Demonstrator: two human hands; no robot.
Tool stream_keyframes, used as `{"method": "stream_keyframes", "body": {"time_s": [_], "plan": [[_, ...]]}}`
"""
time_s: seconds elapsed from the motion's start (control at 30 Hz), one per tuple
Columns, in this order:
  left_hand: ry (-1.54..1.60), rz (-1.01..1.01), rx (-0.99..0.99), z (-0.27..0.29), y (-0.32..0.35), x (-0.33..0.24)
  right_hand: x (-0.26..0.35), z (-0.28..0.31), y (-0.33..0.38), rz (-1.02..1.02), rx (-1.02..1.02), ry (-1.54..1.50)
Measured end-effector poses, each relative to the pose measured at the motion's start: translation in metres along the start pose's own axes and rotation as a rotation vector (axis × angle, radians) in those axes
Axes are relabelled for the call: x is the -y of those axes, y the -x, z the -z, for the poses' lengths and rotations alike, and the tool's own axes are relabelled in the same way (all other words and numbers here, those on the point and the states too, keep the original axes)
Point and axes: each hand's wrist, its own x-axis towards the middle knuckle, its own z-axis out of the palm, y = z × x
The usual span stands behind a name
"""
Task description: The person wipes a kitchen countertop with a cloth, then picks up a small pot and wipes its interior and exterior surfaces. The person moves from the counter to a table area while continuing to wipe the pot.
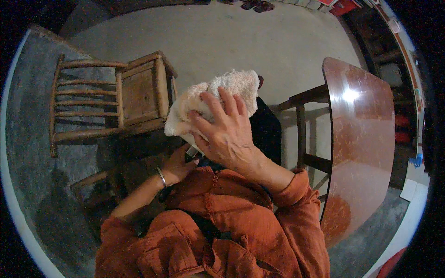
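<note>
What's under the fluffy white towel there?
The right hand presses the towel onto a dark object, partly showing at its right. The left hand reaches beneath. The towel covers the rest.

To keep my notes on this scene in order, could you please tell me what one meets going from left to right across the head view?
Wooden chair → left hand → cream towel under the right hand → reddish glossy table.
</note>
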Motion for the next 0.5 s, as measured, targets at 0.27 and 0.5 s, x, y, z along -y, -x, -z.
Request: {"method": "stream_keyframes", "body": {"time_s": [0.27,0.5], "plan": [[0.186,0.053,0.037,0.0,0.004,0.003,-0.104,-0.016,-0.017,-0.688,0.345,-0.969],[0.234,-0.027,0.074,-0.035,0.003,0.068,-0.171,-0.12,0.051,-1.171,0.454,-1.851]]}}
